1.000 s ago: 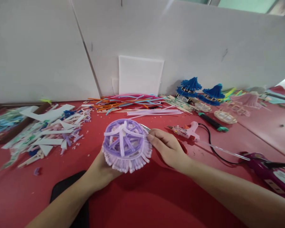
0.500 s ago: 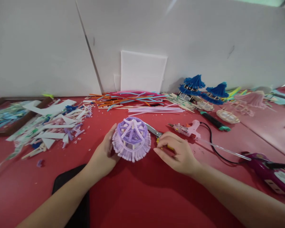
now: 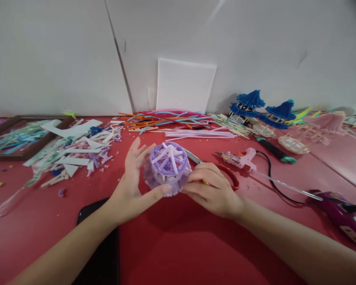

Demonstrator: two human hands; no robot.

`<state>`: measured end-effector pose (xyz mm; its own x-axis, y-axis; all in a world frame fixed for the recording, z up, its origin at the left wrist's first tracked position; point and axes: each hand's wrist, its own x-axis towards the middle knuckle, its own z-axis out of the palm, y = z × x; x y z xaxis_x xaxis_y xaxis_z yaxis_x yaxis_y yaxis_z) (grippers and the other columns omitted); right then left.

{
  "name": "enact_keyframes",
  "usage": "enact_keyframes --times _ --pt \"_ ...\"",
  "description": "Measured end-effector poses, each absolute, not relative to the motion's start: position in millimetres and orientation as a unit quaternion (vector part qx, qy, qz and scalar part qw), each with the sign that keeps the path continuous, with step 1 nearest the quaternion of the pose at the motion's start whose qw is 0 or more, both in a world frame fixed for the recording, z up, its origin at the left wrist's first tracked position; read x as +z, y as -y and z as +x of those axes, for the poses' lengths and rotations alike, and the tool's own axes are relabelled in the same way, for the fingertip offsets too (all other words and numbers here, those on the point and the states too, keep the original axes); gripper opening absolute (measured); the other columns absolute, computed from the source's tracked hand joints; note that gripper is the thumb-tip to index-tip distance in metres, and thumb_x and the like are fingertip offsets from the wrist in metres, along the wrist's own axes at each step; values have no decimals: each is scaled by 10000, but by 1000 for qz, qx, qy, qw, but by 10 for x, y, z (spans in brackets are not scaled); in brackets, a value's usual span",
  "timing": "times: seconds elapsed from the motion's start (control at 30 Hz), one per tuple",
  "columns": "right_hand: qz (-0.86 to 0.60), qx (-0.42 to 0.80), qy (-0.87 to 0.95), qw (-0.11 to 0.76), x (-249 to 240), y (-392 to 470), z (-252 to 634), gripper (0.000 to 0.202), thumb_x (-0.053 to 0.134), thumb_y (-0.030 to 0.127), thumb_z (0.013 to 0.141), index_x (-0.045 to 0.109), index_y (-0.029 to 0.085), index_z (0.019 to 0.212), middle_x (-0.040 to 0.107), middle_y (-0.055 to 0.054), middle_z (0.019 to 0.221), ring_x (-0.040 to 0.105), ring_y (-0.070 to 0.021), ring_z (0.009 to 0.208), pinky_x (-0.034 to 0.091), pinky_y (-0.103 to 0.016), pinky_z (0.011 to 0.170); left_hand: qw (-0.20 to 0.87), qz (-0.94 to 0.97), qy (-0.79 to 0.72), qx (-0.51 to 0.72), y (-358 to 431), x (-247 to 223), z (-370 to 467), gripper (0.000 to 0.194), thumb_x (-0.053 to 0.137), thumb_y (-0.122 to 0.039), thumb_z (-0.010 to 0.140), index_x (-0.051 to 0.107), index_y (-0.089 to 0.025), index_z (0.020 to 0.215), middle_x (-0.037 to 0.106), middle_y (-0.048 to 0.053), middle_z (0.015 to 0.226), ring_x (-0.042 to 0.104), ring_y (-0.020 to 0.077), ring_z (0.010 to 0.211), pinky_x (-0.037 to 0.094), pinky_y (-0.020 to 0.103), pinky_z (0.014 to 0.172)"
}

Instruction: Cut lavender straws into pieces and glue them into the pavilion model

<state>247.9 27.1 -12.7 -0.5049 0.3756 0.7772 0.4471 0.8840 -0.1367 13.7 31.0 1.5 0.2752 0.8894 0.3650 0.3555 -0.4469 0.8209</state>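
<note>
The purple model [image 3: 171,159] is between the hands, near the centre; it looks light, soft and easily crushed, probably best held gently around its fringe [image 3: 150,176]. At eight o'clock the left hand [image 3: 129,194] spreads open around it; at four the right hand [image 3: 213,190] seems to pinch the fringe. Red table [image 3: 178,249] below, pale wall [image 3: 62,59] at twelve.

Scraps [image 3: 83,150] left of model [image 3: 168,173], glue gun [image 3: 240,160] right, stems [image 3: 178,123] behind
</note>
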Motion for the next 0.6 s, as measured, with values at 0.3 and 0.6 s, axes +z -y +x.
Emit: enact_keyframes --times 0.3,0.6 --pt "-195 -68 878 432 -78 -298 2394 83 619 158 867 697 184 854 663 -30 835 532 -163 885 462 -286 813 302 743 -439 404 -273 -56 225 932 717 -342 736 109 -227 1433 305 220 1468 334 350 1383 315 583 1104" --pt "-154 -104 898 398 -34 -309 2445 138 579 131 887 702 188 863 671 -24 801 521 -155 798 418 -285 732 275 752 -444 402 -269 -72 230 841 694 -331 753 154 -232 1390 307 215 1447 356 355 1370 354 574 1091"
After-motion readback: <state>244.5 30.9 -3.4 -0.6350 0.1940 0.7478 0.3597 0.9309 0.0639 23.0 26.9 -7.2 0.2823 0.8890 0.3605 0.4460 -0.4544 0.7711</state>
